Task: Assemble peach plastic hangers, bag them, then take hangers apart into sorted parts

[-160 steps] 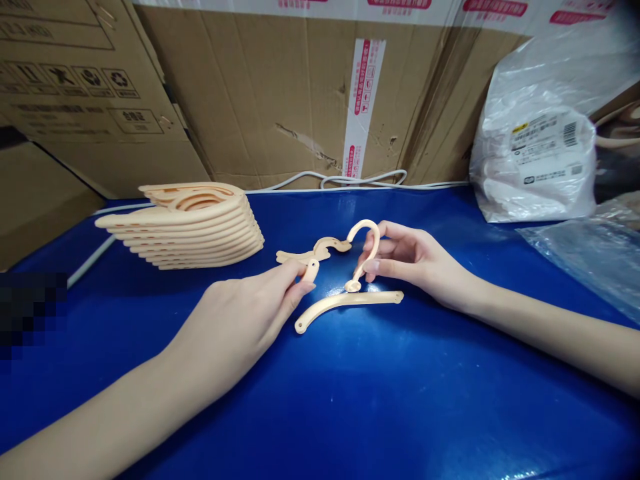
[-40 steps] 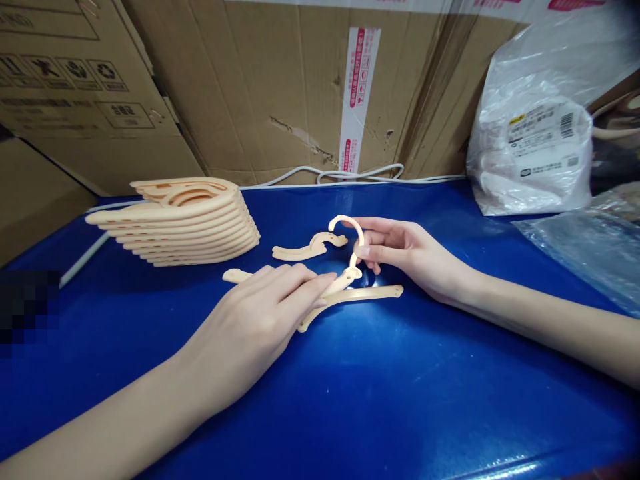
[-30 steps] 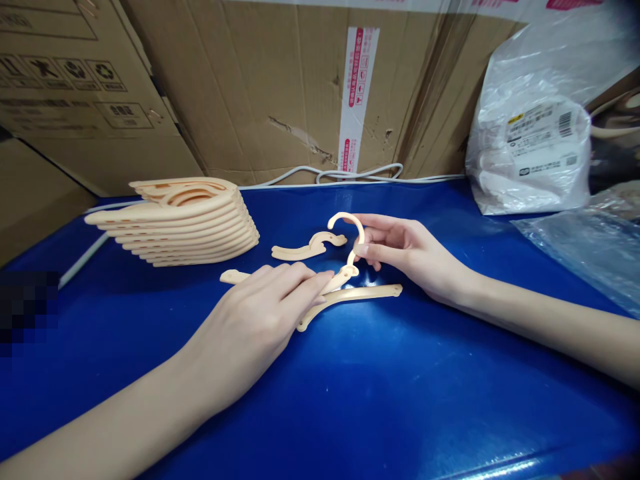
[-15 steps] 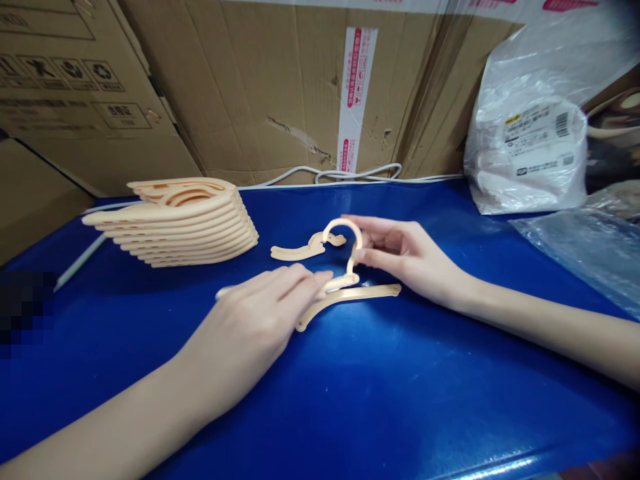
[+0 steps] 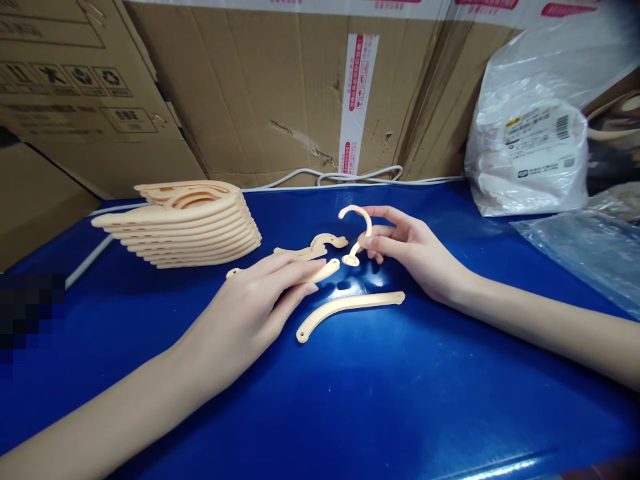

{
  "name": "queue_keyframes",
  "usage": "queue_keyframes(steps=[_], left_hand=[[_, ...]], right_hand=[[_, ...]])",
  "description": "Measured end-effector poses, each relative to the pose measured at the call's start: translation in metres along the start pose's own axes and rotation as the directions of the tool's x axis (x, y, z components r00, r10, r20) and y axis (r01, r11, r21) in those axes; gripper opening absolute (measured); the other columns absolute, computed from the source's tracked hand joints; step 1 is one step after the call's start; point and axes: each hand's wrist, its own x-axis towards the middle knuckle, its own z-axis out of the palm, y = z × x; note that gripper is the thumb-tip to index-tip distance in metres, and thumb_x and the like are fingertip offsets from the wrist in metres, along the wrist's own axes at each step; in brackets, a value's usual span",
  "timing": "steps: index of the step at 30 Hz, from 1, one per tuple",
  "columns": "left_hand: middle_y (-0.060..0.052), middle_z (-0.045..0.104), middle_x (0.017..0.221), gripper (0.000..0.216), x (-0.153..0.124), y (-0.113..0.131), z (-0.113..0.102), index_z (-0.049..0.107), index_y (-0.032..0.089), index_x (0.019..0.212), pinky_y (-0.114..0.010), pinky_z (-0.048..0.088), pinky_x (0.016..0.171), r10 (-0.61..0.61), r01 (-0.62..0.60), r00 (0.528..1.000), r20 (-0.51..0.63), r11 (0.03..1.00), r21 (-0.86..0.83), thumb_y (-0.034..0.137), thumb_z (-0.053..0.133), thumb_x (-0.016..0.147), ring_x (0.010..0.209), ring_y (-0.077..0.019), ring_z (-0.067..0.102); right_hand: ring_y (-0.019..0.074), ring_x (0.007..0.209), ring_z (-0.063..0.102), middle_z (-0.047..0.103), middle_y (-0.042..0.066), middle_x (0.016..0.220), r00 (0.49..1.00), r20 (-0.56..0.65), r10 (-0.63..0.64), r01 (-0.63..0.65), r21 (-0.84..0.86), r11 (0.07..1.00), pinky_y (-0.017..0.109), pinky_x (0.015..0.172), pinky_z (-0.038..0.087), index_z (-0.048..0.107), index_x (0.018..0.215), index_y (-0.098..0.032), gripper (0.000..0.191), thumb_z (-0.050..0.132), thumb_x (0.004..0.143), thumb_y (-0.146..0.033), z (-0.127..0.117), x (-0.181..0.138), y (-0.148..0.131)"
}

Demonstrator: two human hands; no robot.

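Observation:
My right hand (image 5: 405, 243) pinches a cream hanger hook (image 5: 369, 223) by its stem, with the round base of the hook pointing down. Under the closed fingers of my left hand (image 5: 270, 293) is a cream hanger arm (image 5: 329, 271); its holed end sticks out toward the hook, and a small gap parts the two. A second, curved hanger arm (image 5: 350, 305) lies loose on the blue table, in front of both hands. Behind my left fingers rests another cream hanger piece (image 5: 325, 245) with a wavy outline, partly hidden.
To the left stands a stack of cream folded hangers (image 5: 200, 227). Cardboard boxes (image 5: 280, 87) form the back wall, with a white cable (image 5: 360, 177) along their foot. A clear plastic bag (image 5: 530, 147) with a labelled white package sits at the back right of the blue table (image 5: 380, 400).
My right hand has lifted the hook away from the end of the hanger arm, so the two are now apart. My left hand has shifted slightly, still on its arm.

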Motion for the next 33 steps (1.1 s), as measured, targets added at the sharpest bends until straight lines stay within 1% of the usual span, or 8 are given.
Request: queue_keyframes(steps=[6,10,14,22,26,29,31,33], left_hand=[[-0.002,0.069,0.133,0.028,0.003,0.003,0.000,0.068,0.020,0.127,-0.026,0.045,0.110,0.001,-0.002,1.000,-0.024,0.999,-0.042,0.024,0.055,0.103,0.124,-0.0150,0.063],[-0.003,0.073,0.125,0.025,0.003,0.003,0.001,0.071,0.018,0.121,-0.025,0.049,0.105,0.000,-0.003,0.999,-0.043,0.998,-0.066,0.025,0.058,0.101,0.118,-0.0159,0.067],[-0.003,0.075,0.120,0.022,0.002,0.003,0.002,0.073,0.017,0.117,-0.022,0.051,0.100,-0.003,-0.002,0.998,-0.059,0.997,-0.073,0.024,0.061,0.099,0.114,-0.0152,0.069],[0.001,0.077,0.114,0.021,0.003,0.002,0.001,0.073,0.020,0.116,-0.020,0.050,0.101,0.053,-0.058,0.996,-0.074,0.996,-0.070,0.019,0.063,0.098,0.112,-0.0132,0.069],[0.001,0.076,0.109,0.023,0.002,0.013,0.004,0.070,0.020,0.118,-0.018,0.053,0.088,0.126,-0.127,0.992,-0.031,0.990,-0.061,0.014,0.059,0.099,0.100,-0.0111,0.070],[-0.001,0.074,0.111,0.025,0.000,0.020,0.004,0.065,0.019,0.124,-0.018,0.053,0.089,0.173,-0.174,0.984,-0.040,0.984,-0.032,0.015,0.056,0.101,0.099,-0.0106,0.069],[-0.001,0.074,0.114,0.024,-0.001,0.019,0.001,0.065,0.020,0.123,-0.019,0.053,0.092,0.147,-0.148,0.987,-0.061,0.989,0.000,0.016,0.056,0.101,0.103,-0.0113,0.069],[0.000,0.074,0.116,0.021,-0.001,0.014,-0.001,0.066,0.021,0.120,-0.020,0.052,0.095,0.074,-0.074,0.995,-0.070,0.997,0.000,0.018,0.059,0.100,0.107,-0.0125,0.069]], right_hand=[[0.0103,0.068,0.058,0.074,0.001,0.083,0.999,0.039,0.003,-0.003,0.019,1.000,0.025,0.061,0.043,0.058,0.128,-0.016,0.052,0.077,0.081,-0.028,0.000,-0.002,-0.001],[0.0106,0.067,0.057,0.073,0.000,0.083,0.999,0.051,0.010,-0.010,0.009,1.000,0.026,0.056,0.041,0.056,0.129,-0.017,0.053,0.077,0.082,-0.030,0.000,-0.003,-0.002],[0.0100,0.065,0.056,0.073,0.000,0.083,0.997,0.074,0.013,-0.015,0.018,1.000,0.025,0.055,0.041,0.055,0.128,-0.018,0.051,0.077,0.083,-0.029,0.000,-0.004,-0.003],[0.0086,0.062,0.053,0.074,0.000,0.084,0.993,0.118,0.012,-0.017,0.043,0.999,0.024,0.052,0.039,0.055,0.128,-0.018,0.050,0.077,0.085,-0.029,-0.003,-0.003,-0.001],[0.0113,0.070,0.063,0.075,0.001,0.084,0.979,0.199,0.036,-0.050,0.064,0.997,0.025,0.061,0.045,0.054,0.118,-0.019,0.040,0.076,0.085,-0.024,0.001,-0.005,-0.003],[0.0144,0.079,0.068,0.074,0.001,0.085,0.959,0.276,0.068,-0.092,0.078,0.993,0.028,0.071,0.048,0.054,0.109,-0.019,0.033,0.076,0.084,-0.022,0.005,-0.006,-0.004],[0.0120,0.072,0.063,0.074,0.001,0.086,0.970,0.233,0.064,-0.085,0.081,0.993,0.027,0.065,0.046,0.055,0.116,-0.020,0.039,0.076,0.084,-0.024,0.004,-0.005,-0.003],[0.0095,0.064,0.055,0.073,-0.001,0.086,0.986,0.162,0.046,-0.064,0.105,0.992,0.025,0.060,0.041,0.052,0.130,-0.021,0.051,0.076,0.085,-0.024,0.002,-0.004,-0.003]])
